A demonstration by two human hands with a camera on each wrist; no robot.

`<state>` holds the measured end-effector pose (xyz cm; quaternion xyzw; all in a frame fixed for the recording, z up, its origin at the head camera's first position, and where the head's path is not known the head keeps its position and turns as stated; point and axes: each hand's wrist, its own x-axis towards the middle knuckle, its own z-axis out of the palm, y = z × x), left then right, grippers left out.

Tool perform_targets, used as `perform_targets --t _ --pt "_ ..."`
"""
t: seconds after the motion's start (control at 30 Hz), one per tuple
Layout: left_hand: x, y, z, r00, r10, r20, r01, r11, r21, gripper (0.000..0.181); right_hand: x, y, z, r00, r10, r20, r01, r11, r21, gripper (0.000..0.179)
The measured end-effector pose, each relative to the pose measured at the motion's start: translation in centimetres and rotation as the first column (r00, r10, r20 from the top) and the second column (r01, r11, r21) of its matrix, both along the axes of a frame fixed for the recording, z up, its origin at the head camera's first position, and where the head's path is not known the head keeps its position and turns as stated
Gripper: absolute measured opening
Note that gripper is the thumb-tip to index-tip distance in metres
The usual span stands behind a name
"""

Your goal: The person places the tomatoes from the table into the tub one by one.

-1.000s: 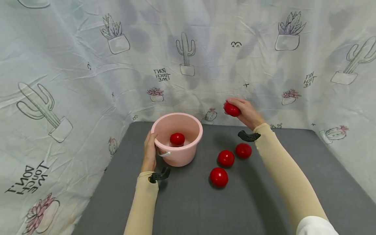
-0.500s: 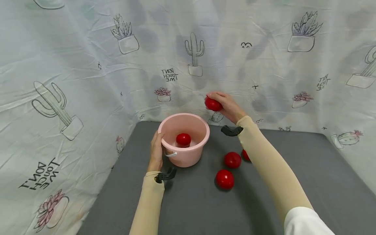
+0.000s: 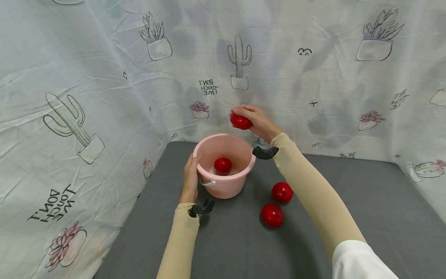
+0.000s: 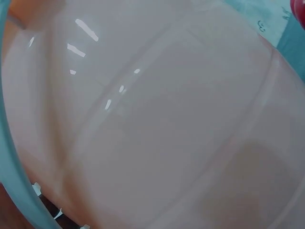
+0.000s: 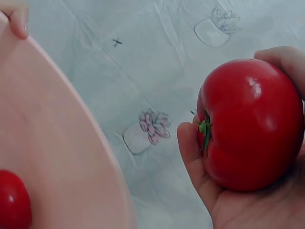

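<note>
A pink bucket (image 3: pixel 226 189) stands upright on the dark table, with one red tomato (image 3: pixel 223 166) lying inside. My left hand (image 3: pixel 190 179) grips its left rim, the thumb hooked over the edge. Above and just behind the bucket's right side, my right hand (image 3: pixel 258 121) holds another tomato (image 3: pixel 240 121) in the air. In the right wrist view this tomato (image 5: pixel 252 124) shows its green stem, fingers and thumb curled round it. The left wrist view is filled by the bucket's glossy wall (image 4: pixel 167 119), with the pale handle (image 4: pixel 10 162) at its left edge.
Two tomatoes, a farther one (image 3: pixel 282 192) and a nearer one (image 3: pixel 272 216), lie on the grey table (image 3: pixel 230 244) right of the bucket, beside my right forearm. A printed cactus curtain (image 3: pixel 278 73) hangs close behind the table and along its left.
The right hand has carried its tomato leftward from the right side to above the bucket. My forearm now hides a third loose tomato. The left hand keeps its grip; the head view has shifted slightly.
</note>
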<state>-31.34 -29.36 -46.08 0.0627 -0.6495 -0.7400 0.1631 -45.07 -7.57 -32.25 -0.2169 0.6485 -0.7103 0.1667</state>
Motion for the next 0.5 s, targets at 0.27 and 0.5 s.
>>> perform_targets --t 0.27,0.5 --pt "0.2 -0.1 0.2 1.0 -0.01 -0.012 0.01 1.0 -0.008 0.042 0.0 -2.8 -1.5 0.993 0.098 0.072 -0.084 0.98 -0.182 0.024" --pt "0.4 -0.1 0.3 1.0 -0.011 -0.007 0.011 1.0 -0.016 0.044 0.1 -4.1 -3.4 0.974 0.197 0.11 -0.18 0.972 -0.148 0.027"
